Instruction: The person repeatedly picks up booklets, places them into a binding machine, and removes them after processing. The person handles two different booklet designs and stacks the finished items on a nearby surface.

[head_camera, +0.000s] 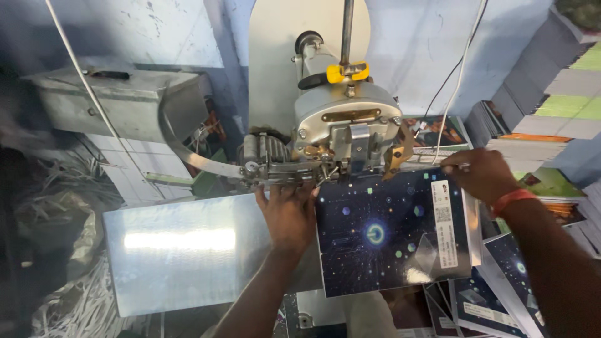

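Note:
A dark blue booklet (388, 235) with a glowing ring and coloured dots on its cover lies on the metal work table (181, 250), its top edge pushed under the head of a grey stitching machine (341, 128). My left hand (289, 216) presses flat on the booklet's left edge, fingers reaching up under the machine head. My right hand (479, 172) grips the booklet's top right corner near its white label strip. A red band circles my right wrist.
Several more dark blue booklets (494, 300) lie fanned at the lower right. Tall stacks of printed books (557, 94) fill the right side. A metal box (119, 100) sits at the left, shredded paper trimmings (69, 294) below it. White wires (460, 69) hang beside the machine.

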